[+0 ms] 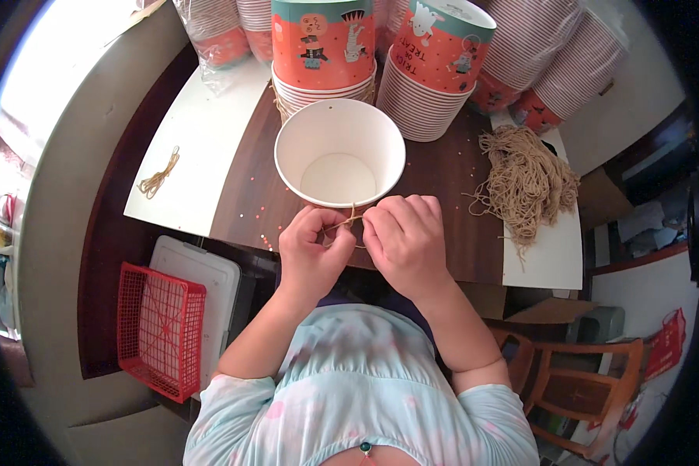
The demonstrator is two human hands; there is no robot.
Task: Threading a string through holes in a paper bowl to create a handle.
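Note:
A white-lined paper bucket (340,151) stands open end up at the near edge of the brown table. Just in front of its rim, both my hands pinch a thin tan string (352,218). My left hand (312,248) has thumb and fingertips closed on one part of it, with a short loop by the fingers. My right hand (406,242) is curled shut on the other part, its fingertips hidden. The string seems crossed or knotted between the hands. Whether it runs through the bucket's wall cannot be seen; a small hole shows near the far rim.
Stacks of orange and green printed buckets (324,46) stand behind, some in clear plastic. A heap of tan strings (530,182) lies at the right, a small string bundle (160,172) at the left. Left below are a red basket (161,330) and grey lid; a wooden chair (582,380) is right.

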